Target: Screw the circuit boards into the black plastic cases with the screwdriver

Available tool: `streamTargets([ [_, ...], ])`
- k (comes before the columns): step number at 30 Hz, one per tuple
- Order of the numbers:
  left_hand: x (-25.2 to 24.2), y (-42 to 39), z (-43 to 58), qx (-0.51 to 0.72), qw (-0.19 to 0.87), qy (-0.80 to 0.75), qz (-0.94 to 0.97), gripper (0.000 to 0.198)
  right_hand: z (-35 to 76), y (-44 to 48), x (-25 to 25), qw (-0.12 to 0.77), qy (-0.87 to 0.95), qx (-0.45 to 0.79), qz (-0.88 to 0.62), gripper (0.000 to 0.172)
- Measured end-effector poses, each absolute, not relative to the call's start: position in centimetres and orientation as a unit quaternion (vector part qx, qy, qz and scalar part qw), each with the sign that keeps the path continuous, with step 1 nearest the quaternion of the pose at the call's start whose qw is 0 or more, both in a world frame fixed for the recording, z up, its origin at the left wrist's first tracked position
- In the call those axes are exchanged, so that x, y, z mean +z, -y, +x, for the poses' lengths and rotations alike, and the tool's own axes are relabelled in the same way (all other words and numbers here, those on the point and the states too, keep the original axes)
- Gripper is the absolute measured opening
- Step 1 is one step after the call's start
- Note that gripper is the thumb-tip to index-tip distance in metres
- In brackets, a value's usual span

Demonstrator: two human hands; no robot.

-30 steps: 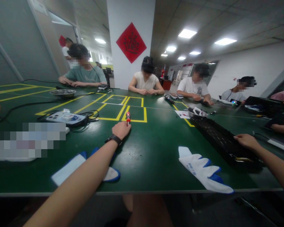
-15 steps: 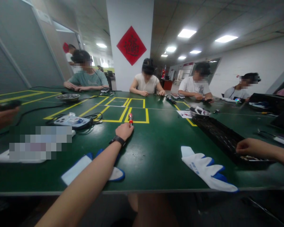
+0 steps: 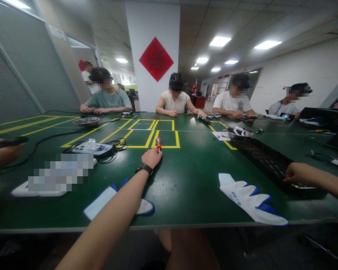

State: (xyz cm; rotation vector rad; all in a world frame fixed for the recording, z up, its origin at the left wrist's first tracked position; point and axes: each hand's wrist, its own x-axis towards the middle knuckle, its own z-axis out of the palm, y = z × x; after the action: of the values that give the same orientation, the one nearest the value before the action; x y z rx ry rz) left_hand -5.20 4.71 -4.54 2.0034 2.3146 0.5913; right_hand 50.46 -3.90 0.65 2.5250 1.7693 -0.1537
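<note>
My left hand [image 3: 152, 158], with a dark band on its wrist, reaches over the middle of the green table. Its fingers are closed on the shaft end of a screwdriver [image 3: 158, 142] with a red and clear handle, which points away from me beside a yellow-taped square. From the right edge comes my right hand [image 3: 300, 174], fingers pinched together over the near end of a long black tray [image 3: 259, 155]. What the fingertips hold, if anything, is hidden. White and blue work gloves lie near the front edge, one [image 3: 104, 200] partly under my left forearm, the other [image 3: 249, 198] farther right.
A phone [image 3: 94, 149] with coiled cable and a white, blurred-out device [image 3: 22, 190] lie to the left. A co-worker's hand [image 3: 5, 152] holds a dark object at the left edge. Metal bowls [image 3: 86, 122] [image 3: 239, 134] stand farther back; several people sit opposite.
The view has shifted slightly. My left hand stays at the screwdriver and my right hand stays over the tray. Across the table, a co-worker's hand has moved onto a dark tool.
</note>
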Motion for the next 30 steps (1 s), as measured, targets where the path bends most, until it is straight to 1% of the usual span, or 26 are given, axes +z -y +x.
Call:
streamTargets([
  [3, -4.7, -4.8, -5.3, 0.189, 0.007, -0.740, 0.646, 0.038, 51.0, 3.4, 0.5, 0.121, -0.609, -0.114, 0.776, 0.019],
  [7, -4.8, -4.9, -5.3, 0.181, 0.005, -0.741, 0.647, 0.039, 52.4, 3.2, -0.1, 0.118, -0.616, -0.101, 0.772, 0.015],
  [12, -4.7, -4.9, -5.3, 0.180, 0.007, -0.740, 0.648, 0.041, 52.6, 3.5, -0.1, 0.116, -0.611, -0.104, 0.776, 0.023],
  [17, -4.7, -4.9, -5.3, 0.186, 0.010, -0.738, 0.649, 0.039, 52.0, 3.4, 0.1, 0.140, -0.594, -0.085, 0.788, 0.023],
  [21, -4.6, -4.9, -5.3, 0.190, 0.012, -0.739, 0.646, 0.038, 51.5, 3.4, 0.4, 0.152, -0.580, -0.101, 0.794, 0.024],
  [26, -4.6, -4.8, -5.2, 0.190, 0.015, -0.740, 0.645, 0.039, 50.7, 3.6, 1.5, 0.160, -0.579, -0.087, 0.795, 0.031],
  [30, -4.7, -4.9, -5.3, 0.190, 0.015, -0.739, 0.646, 0.038, 50.9, 3.8, 1.5, 0.134, -0.562, -0.151, 0.802, 0.032],
])
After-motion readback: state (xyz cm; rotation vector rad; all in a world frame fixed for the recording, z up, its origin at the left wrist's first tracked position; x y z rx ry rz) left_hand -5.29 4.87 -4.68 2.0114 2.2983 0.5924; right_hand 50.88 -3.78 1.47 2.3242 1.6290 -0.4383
